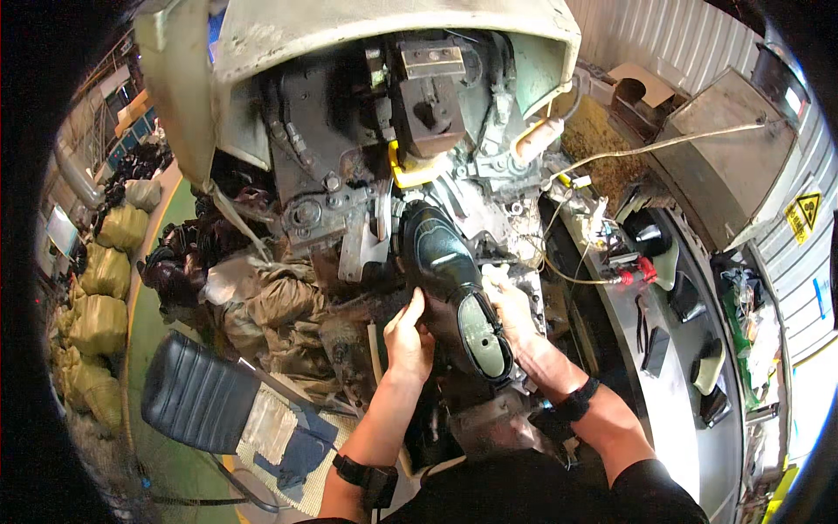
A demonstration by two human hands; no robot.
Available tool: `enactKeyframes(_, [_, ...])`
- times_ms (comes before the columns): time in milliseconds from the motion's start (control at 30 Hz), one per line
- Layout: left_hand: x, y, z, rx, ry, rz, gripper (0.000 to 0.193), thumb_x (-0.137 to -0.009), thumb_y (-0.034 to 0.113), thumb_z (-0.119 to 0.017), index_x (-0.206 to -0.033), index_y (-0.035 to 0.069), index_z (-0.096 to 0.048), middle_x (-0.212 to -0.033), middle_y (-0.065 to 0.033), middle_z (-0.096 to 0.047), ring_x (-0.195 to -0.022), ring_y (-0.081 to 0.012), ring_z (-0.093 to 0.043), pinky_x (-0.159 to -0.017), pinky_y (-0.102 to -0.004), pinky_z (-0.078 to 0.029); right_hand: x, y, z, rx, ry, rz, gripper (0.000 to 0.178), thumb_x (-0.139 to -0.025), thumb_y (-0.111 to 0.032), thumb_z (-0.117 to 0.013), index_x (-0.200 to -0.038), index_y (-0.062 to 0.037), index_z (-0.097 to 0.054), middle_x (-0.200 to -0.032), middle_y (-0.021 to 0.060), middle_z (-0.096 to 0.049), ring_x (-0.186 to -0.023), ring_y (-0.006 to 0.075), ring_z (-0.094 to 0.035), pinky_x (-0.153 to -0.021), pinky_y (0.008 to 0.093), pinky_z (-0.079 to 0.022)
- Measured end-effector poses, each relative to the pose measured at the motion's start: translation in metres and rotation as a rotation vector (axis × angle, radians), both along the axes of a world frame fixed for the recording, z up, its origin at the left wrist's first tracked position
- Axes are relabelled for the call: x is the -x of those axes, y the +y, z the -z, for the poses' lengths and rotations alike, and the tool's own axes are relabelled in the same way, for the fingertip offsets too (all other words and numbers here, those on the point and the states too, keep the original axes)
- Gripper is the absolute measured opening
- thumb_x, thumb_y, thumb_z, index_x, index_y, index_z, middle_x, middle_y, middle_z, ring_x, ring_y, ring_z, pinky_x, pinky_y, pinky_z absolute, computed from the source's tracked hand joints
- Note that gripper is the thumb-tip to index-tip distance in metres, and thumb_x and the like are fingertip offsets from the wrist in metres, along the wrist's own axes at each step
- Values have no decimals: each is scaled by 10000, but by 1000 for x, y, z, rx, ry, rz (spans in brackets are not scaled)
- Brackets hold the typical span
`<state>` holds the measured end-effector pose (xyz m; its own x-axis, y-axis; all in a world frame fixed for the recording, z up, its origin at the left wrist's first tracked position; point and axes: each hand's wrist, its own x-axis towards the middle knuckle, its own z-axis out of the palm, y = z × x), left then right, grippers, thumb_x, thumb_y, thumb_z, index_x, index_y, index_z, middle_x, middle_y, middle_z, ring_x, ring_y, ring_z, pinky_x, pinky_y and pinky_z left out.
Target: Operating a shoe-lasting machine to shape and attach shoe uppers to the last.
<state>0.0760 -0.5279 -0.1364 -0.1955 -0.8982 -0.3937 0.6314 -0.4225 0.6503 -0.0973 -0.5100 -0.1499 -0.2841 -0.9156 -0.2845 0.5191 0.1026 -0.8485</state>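
Note:
A black shoe upper (443, 251) stretched over a last points away from me, its toe end up against the metal jaws (449, 208) of a machine. At the near end, the pale green top of the last (485, 339) with a round hole shows through the shoe's opening. My left hand (408, 348) is closed on the shoe's left side, thumb along its edge and other fingers curled, partly hidden. On the right, my right hand (513, 313) grips the shoe near the ankle opening. A yellow bracket (410, 173) sits just above the toe.
The machine's pale hood (384, 39) arches overhead. To the right, a curved grey shelf (633, 371) bears several shoe parts and a red-handled tool (635, 272); a thin hose (663, 144) crosses above. A black padded chair (199, 393) and yellowish sacks (98, 323) are at left.

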Motion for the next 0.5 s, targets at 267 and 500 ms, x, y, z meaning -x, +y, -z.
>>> enactKeyframes(267, [4, -34, -21, -92, -102, -90, 235, -908, 334, -708, -935, 102, -685, -790, 25, -626, -647, -108, -545, -572, -259, -402, 6, -41, 5, -49, 531, -167, 434, -967, -277, -581, -1330, -42, -543, -1391, 128, -538, -1385, 288, -316, -1196, 451, -93])
enactKeyframes(500, [19, -31, -15, -130, 24, -136, 269, -949, 297, -659, -1036, 47, -702, -1004, -17, -676, -870, -139, -611, -797, -284, -472, 8, -45, 11, -20, 338, -29, 467, -946, -197, -640, -1338, 23, -513, -1367, 157, -533, -1275, 221, -450, -1186, 346, -139])
